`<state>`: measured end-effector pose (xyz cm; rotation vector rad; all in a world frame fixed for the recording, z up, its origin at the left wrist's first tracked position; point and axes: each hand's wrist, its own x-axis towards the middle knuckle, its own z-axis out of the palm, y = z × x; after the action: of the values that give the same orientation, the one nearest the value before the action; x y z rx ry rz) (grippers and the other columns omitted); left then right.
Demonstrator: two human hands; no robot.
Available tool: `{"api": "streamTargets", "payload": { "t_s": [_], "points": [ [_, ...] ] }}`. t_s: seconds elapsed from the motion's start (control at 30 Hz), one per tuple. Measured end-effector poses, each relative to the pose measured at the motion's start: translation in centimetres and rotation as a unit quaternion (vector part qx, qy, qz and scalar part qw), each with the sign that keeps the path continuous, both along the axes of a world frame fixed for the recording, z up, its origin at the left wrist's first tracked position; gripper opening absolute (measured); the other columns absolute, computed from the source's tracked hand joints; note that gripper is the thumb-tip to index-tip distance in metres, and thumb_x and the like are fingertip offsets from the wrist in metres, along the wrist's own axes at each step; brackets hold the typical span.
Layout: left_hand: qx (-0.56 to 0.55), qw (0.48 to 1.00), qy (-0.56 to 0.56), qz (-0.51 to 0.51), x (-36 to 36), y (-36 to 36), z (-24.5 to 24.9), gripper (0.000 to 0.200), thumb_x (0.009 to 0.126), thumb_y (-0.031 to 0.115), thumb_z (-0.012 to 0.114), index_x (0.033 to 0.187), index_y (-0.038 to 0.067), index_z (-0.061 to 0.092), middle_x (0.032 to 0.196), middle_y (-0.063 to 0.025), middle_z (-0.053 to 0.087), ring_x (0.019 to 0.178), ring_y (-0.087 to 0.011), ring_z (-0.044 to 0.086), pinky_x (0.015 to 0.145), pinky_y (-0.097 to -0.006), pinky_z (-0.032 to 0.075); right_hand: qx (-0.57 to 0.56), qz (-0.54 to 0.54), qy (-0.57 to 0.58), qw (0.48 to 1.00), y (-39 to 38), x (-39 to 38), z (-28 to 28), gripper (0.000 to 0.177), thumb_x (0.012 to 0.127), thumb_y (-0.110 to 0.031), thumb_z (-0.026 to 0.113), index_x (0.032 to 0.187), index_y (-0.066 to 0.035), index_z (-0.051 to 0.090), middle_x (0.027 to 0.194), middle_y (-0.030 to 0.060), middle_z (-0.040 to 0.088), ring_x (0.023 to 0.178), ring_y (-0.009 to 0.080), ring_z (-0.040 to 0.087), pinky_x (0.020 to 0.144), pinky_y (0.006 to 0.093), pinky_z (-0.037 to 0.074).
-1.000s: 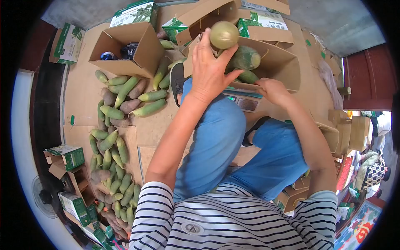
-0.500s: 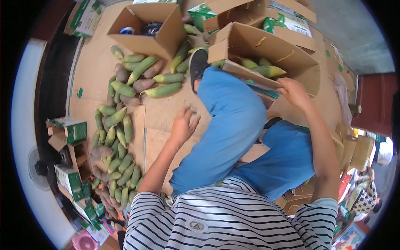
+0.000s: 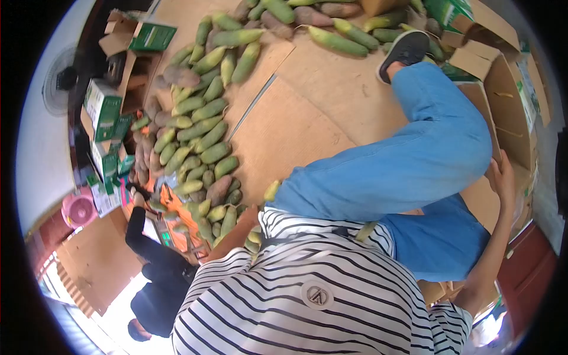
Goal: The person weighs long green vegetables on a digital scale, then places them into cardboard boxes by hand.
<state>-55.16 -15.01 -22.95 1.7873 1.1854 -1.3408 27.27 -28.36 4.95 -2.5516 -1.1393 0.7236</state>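
Note:
My left hand (image 3: 251, 215) is low beside my hip, at the edge of a pile of green radishes (image 3: 204, 127). Its fingers are mostly hidden by the forearm and my striped shirt. The pale tip of a radish (image 3: 272, 190) shows close to it. On the other side, my right hand (image 3: 502, 177) has its fingers bent over the edge of an open cardboard box (image 3: 510, 112). My bent leg in blue trousers (image 3: 390, 148) lies between the hands and covers part of the box.
Flattened cardboard (image 3: 296, 124) covers the floor. Brownish-red roots (image 3: 180, 77) lie among the radishes. Green-and-white cartons (image 3: 102, 112), a fan (image 3: 62, 77) and a pink fan-like object (image 3: 78, 208) stand at the left. Another person in dark clothes (image 3: 160, 302) is at lower left.
My view and body have turned toward the left pile. My left hand has come down from over the bare cardboard to the pile near my hip. My right hand stays at the box edge.

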Motion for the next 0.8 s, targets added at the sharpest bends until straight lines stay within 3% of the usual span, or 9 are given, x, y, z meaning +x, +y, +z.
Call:
{"api": "streamTargets", "payload": {
  "t_s": [0.1,0.13,0.27,0.3,0.37,0.47,0.57,0.6,0.8],
  "points": [
    [0.066,0.988,0.038,0.133,8.1,1.6,8.8,0.066,0.072,0.045,0.064,0.122,0.007,0.043,0.117,-0.0252,0.051,0.108,-0.0397,0.053,0.090,-0.0453,0.045,0.004,-0.020,-0.038,0.999,-1.5,1.1,-1.4,0.032,0.091,-0.015,0.053,0.119,-0.001,0.050,0.102,0.0188,0.062,0.093,0.0246,0.060,0.081,0.0324,0.045],
    [0.068,0.993,0.007,0.093,9.3,2.1,10.3,0.064,0.073,0.042,0.063,0.124,0.010,0.044,0.118,-0.0220,0.050,0.108,-0.0384,0.052,0.089,-0.0442,0.046,0.007,-0.033,-0.057,0.998,-1.8,1.5,-1.9,0.032,0.091,-0.016,0.053,0.120,-0.001,0.049,0.102,0.0188,0.062,0.093,0.0241,0.060,0.081,0.0324,0.045],
    [0.011,0.982,-0.187,0.003,7.2,1.0,7.7,0.055,0.078,0.036,0.059,0.125,0.010,0.046,0.122,-0.0191,0.049,0.110,-0.0386,0.050,0.092,-0.0412,0.043,-0.025,-0.003,-0.050,0.998,-1.6,1.6,-1.0,0.036,0.092,-0.017,0.053,0.122,0.001,0.048,0.105,0.0188,0.062,0.096,0.0238,0.060,0.083,0.0320,0.045],
    [-0.027,0.979,-0.200,0.023,11.6,3.1,13.8,0.054,0.075,0.033,0.062,0.122,0.008,0.049,0.126,-0.0191,0.048,0.114,-0.0383,0.046,0.095,-0.0402,0.040,-0.041,-0.004,-0.041,0.998,-1.4,1.5,-0.7,0.038,0.092,-0.017,0.053,0.124,0.002,0.047,0.105,0.0190,0.062,0.096,0.0242,0.060,0.084,0.0319,0.045],
    [-0.090,0.960,-0.257,0.065,7.7,0.1,10.6,0.056,0.071,0.028,0.068,0.121,0.008,0.052,0.133,-0.0186,0.042,0.120,-0.0354,0.041,0.097,-0.0414,0.037,-0.053,-0.012,-0.029,0.998,-1.0,1.4,-0.6,0.040,0.092,-0.017,0.053,0.125,0.003,0.045,0.107,0.0197,0.061,0.098,0.0249,0.059,0.085,0.0321,0.044],
    [0.053,0.968,-0.205,-0.132,7.3,-2.3,14.3,0.065,0.068,0.022,0.071,0.127,0.008,0.047,0.137,-0.0175,0.036,0.119,-0.0327,0.042,0.094,-0.0427,0.038,-0.047,-0.023,-0.027,0.998,-1.8,2.2,-1.7,0.043,0.091,-0.016,0.053,0.127,0.005,0.043,0.111,0.0213,0.060,0.102,0.0258,0.058,0.088,0.0327,0.044],
    [0.128,0.984,-0.117,-0.045,8.3,-3.9,12.3,0.073,0.069,0.021,0.070,0.134,0.009,0.038,0.136,-0.0167,0.033,0.117,-0.0299,0.042,0.090,-0.0424,0.039,-0.039,-0.015,-0.039,0.998,-4.2,5.0,-3.7,0.044,0.091,-0.014,0.051,0.129,0.006,0.041,0.116,0.0232,0.057,0.108,0.0268,0.056,0.091,0.0332,0.042],
    [0.153,0.974,-0.128,-0.104,9.2,-3.1,12.2,0.067,0.070,0.022,0.070,0.127,0.005,0.039,0.127,-0.0170,0.042,0.110,-0.0307,0.047,0.085,-0.0415,0.041,-0.037,-0.003,-0.041,0.998,-4.7,5.7,-4.2,0.044,0.091,-0.014,0.051,0.129,0.006,0.041,0.117,0.0237,0.056,0.109,0.0274,0.055,0.091,0.0333,0.042],
    [0.261,0.947,-0.136,0.128,10.6,4.9,9.2,0.042,0.072,0.023,0.070,0.095,0.004,0.041,0.091,-0.0195,0.059,0.080,-0.0363,0.060,0.069,-0.0441,0.048,-0.014,-0.017,0.014,1.000,-3.4,4.9,-3.4,0.043,0.090,-0.011,0.051,0.129,0.006,0.041,0.119,0.0228,0.056,0.112,0.0278,0.054,0.094,0.0334,0.040]
  ]
}}
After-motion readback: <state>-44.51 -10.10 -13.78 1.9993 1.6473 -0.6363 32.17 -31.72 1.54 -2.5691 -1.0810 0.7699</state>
